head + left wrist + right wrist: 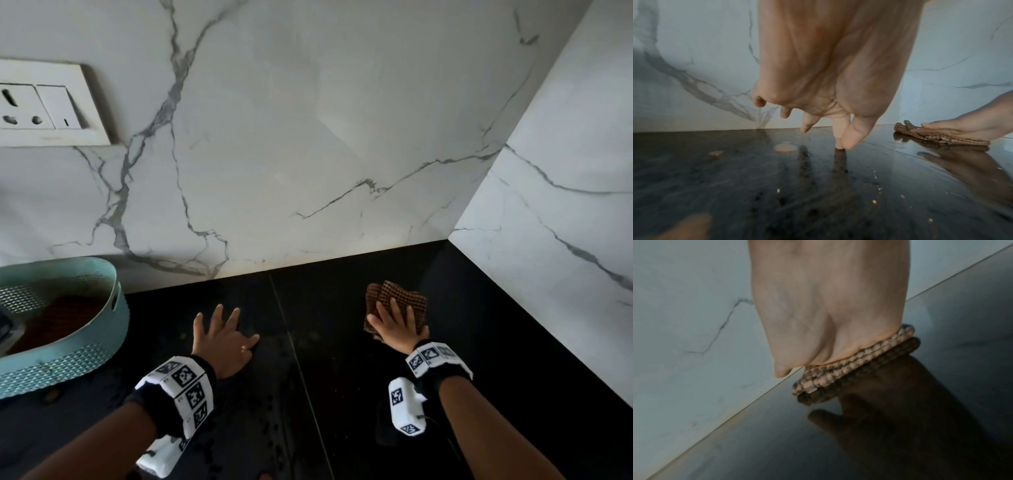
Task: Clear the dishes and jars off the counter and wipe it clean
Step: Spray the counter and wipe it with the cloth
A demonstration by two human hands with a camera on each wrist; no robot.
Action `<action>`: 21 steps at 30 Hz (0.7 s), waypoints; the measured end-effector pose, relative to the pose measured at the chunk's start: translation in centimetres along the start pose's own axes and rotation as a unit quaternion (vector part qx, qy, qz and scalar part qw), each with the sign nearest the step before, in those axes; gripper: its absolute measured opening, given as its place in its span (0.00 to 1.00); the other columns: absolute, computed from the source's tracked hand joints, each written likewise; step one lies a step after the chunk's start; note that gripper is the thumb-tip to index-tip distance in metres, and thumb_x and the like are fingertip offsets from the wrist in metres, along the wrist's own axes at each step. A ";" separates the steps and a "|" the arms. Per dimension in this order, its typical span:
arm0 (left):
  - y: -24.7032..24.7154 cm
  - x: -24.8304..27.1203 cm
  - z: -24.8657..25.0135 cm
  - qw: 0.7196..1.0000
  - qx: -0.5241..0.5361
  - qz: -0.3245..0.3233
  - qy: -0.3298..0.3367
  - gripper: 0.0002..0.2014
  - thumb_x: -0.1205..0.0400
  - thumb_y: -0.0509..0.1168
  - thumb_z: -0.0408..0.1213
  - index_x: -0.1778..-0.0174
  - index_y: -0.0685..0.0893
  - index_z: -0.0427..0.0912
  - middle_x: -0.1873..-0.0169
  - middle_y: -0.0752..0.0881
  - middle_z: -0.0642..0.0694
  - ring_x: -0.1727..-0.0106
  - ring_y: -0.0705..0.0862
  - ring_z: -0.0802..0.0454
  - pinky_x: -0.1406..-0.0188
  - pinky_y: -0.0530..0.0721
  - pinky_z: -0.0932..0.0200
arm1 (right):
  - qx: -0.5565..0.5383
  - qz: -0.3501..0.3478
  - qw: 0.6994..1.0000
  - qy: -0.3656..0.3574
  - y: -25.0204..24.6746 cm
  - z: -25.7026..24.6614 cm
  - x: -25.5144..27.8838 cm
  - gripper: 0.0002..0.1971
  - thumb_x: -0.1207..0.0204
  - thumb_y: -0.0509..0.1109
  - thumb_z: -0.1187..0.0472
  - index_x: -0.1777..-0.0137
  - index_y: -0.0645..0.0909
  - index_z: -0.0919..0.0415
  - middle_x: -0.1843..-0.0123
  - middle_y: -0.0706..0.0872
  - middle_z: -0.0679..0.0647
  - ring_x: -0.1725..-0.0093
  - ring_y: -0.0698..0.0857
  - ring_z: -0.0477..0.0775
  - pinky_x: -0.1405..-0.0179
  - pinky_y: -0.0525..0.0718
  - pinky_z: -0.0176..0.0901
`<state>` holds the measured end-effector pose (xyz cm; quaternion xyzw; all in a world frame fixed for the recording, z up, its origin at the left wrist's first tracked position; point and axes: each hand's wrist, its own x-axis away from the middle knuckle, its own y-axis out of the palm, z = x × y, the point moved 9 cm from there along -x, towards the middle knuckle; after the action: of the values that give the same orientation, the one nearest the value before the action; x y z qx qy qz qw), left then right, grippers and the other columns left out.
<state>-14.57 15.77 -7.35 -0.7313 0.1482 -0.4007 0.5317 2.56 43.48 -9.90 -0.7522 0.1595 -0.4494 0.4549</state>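
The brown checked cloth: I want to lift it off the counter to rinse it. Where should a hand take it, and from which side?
Probably the crumpled far edge of the brown checked cloth, pinched from above. The right hand presses the near part flat onto the black counter; the folds toward the marble wall stand raised.

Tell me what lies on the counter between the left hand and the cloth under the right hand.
Only black counter with its seam line lies between the left hand and the cloth; the head view shows it.
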 end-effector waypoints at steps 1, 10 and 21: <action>0.0 0.1 0.0 1.000 0.004 -0.002 0.000 0.21 0.14 0.47 0.51 0.24 0.62 0.69 0.17 0.42 0.45 0.19 0.36 0.34 0.24 0.41 0.30 | -0.012 0.003 1.000 0.007 0.5 0.0 0.6 0.34 0.21 0.43 0.30 0.18 0.40 0.39 0.16 0.31 0.45 0.18 0.31 0.60 0.24 0.35 0.70; -0.2 0.0 0.0 1.000 0.019 -0.011 -0.020 0.21 0.14 0.44 0.51 0.24 0.64 0.67 0.17 0.43 0.47 0.18 0.36 0.36 0.24 0.40 0.30 | 0.077 -0.042 0.982 -0.168 9.3 -14.4 8.4 0.41 0.26 0.44 0.25 0.18 0.38 0.41 0.18 0.26 0.47 0.21 0.25 0.62 0.26 0.30 0.72; -0.8 0.5 0.8 0.999 -0.042 0.008 -0.026 0.22 0.13 0.46 0.45 0.23 0.64 0.63 0.17 0.46 0.45 0.19 0.37 0.33 0.24 0.41 0.28 | 0.067 -0.018 0.992 -0.106 6.4 -5.8 7.7 0.34 0.22 0.42 0.29 0.18 0.40 0.38 0.17 0.30 0.42 0.18 0.30 0.57 0.23 0.33 0.67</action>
<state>-13.77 16.27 -6.51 -0.7619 0.1571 -0.3708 0.5074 3.06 31.91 -10.00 -0.7662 0.0659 -0.3846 0.5105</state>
